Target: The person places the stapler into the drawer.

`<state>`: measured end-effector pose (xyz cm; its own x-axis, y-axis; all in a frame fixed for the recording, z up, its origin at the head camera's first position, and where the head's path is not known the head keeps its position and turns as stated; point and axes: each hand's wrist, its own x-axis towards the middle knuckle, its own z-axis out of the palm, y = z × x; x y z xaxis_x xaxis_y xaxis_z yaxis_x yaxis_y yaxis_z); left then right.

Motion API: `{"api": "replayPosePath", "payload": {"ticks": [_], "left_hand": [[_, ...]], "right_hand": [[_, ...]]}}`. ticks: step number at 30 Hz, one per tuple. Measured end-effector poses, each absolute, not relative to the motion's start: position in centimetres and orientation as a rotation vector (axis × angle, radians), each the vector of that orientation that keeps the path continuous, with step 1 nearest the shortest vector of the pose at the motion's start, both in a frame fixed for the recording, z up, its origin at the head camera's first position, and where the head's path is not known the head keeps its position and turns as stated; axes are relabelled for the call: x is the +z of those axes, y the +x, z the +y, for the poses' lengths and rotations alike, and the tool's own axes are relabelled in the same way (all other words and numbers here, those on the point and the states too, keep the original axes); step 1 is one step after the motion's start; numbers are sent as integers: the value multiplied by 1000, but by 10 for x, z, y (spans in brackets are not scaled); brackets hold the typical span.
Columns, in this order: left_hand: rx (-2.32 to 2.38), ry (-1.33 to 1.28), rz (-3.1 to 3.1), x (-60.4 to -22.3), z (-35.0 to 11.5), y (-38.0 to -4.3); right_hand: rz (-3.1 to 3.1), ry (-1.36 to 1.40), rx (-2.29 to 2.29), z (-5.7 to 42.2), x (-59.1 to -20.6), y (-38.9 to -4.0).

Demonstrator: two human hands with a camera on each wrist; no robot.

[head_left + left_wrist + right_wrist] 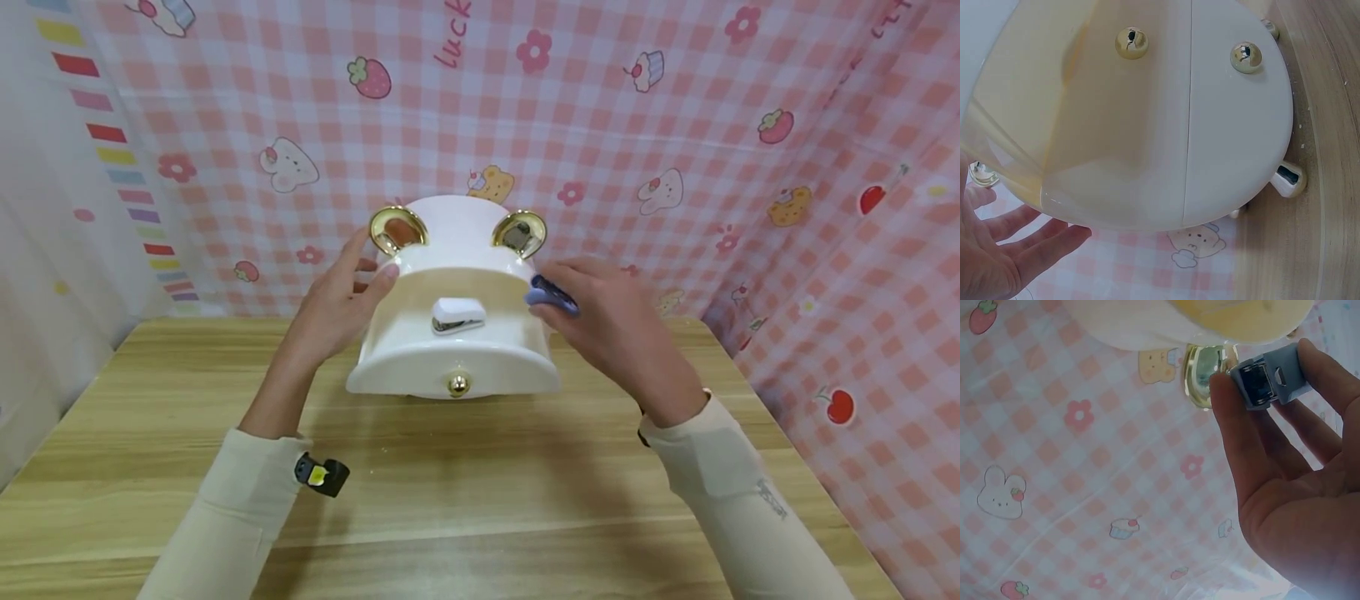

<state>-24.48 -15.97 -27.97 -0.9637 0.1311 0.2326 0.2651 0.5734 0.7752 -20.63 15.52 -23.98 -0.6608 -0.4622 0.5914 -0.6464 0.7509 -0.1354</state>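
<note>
Count: one white stapler [457, 315], lying on the front of one white case [405, 367]; one blue stapler [553, 298], near its right side, partly covered by fingers; two gold ears [393, 236]; two gold knobs [1132, 42] (only one shows from the head). Left hand [341, 296] loose, fingers spread at the case's left edge; right hand [617, 325] pinching the blue stapler.

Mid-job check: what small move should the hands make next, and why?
Probably ease the right hand inward and set the blue stapler beside the white stapler. The right hand pinches the blue stapler at one side of the white container; the white stapler lies behind its front edge with space beside it, and the left hand is at the opposite side.
</note>
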Motion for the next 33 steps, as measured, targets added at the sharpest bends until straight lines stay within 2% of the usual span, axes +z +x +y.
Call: {"api": "replayPosePath", "payload": {"ticks": [24, 33], "left_hand": [[-1343, -315, -2672, -282, -160, -246], [-1340, -327, -2659, -280, -161, -246]], "right_hand": [[-2563, 1320, 474, 133, -240, -225], [-2603, 1388, 545, 131, -243, -235]]}}
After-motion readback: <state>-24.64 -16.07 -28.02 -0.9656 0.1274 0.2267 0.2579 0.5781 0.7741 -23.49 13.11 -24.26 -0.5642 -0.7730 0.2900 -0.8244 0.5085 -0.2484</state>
